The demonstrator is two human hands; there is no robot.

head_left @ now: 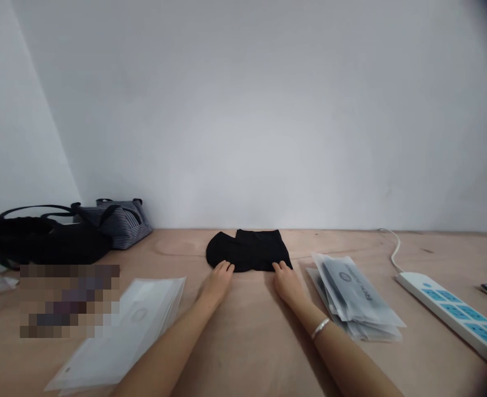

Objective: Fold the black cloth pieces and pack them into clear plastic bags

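Cloth [255,251], matte black, rounded at its left end and squared at its right, lies mid-view at the far side of the pale wooden table [243,342], near the grey-white wall [252,138]. Both hands on it! The left hand [219,278] curls at the near edge below the rounded end; the right hand [285,281], above a silver bracelet [320,328], sits at the near right corner. Clamped or just pressing? Cannot tell: the fingertips' grip is hidden. They stand well apart, and that looks sound: a light, even outward pull should take up slack without stretching the fabric. Best play, by this judgement: near edge straight, corner square, creases smoothed from the middle outward. Watch those forearms, low between the flat stack of frosted plastic bags [131,320] and the frosted packets with dark contents [353,289]; a careless sweep could nudge either pile.
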